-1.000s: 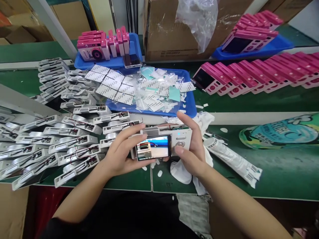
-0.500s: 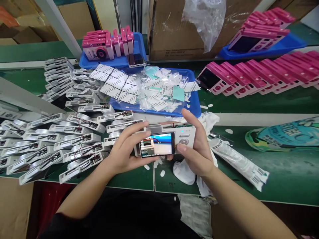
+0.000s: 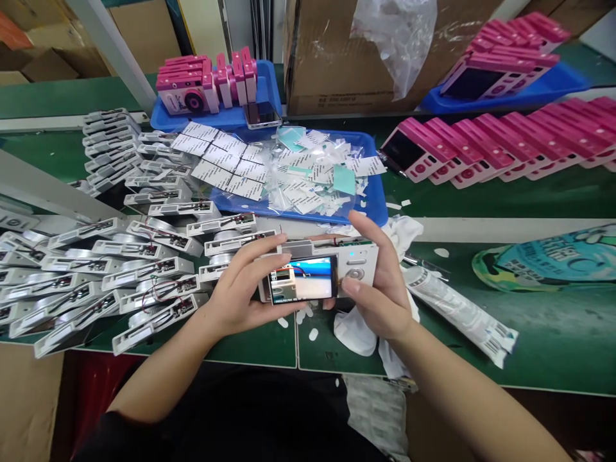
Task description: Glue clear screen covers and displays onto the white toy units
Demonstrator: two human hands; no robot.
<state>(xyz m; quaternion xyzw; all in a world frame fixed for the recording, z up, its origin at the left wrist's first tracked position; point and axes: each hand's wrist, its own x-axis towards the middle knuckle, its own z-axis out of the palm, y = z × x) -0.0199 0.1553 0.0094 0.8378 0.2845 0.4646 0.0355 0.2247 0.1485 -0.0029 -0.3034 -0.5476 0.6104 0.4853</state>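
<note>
A white camera (image 3: 360,256) with a lit screen is held level between both hands above the green bench's front part. My left hand (image 3: 245,285) grips its left end, fingers over the top edge and thumb underneath. Around the right end is my right hand (image 3: 380,289), its thumb on the round button pad beside the screen and its index finger raised behind the top edge. The screen shows a blue and white picture. Along the camera's top edge the casing is open, with wires and a small board showing.
Rows of white camera bodies (image 3: 158,283) fill the left. Behind the hands, a blue tray (image 3: 380,192) holds stickers and scraps. Pink cameras (image 3: 414,151) line the back right. A white cloth (image 3: 356,330) and a plastic-wrapped pack (image 3: 462,314) lie right of centre.
The picture on the camera's screen has shifted slightly. Both hands keep the same hold, and the whole view has moved very slightly.
</note>
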